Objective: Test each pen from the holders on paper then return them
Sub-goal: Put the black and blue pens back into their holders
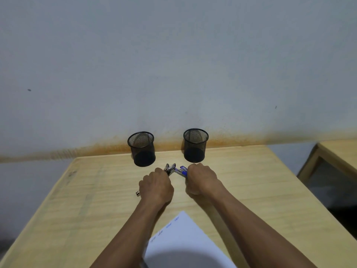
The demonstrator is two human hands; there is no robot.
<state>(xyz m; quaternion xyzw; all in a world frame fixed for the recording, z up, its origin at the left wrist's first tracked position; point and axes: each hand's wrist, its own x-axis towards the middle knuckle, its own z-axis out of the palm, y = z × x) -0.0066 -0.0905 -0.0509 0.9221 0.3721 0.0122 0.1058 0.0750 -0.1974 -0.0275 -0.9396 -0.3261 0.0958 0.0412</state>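
I see a light wooden table (251,180) pushed against a pale grey wall (173,64) with an orange-stained lower edge. A second wooden piece (340,151) stands to its right.

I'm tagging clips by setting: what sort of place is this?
Probably a plain office or study room: a wooden desk against a bare wall, two mesh pen holders, and scribbled paper.

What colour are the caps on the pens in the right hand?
Blue, on the pens gripped by the right hand; the head view shows it.
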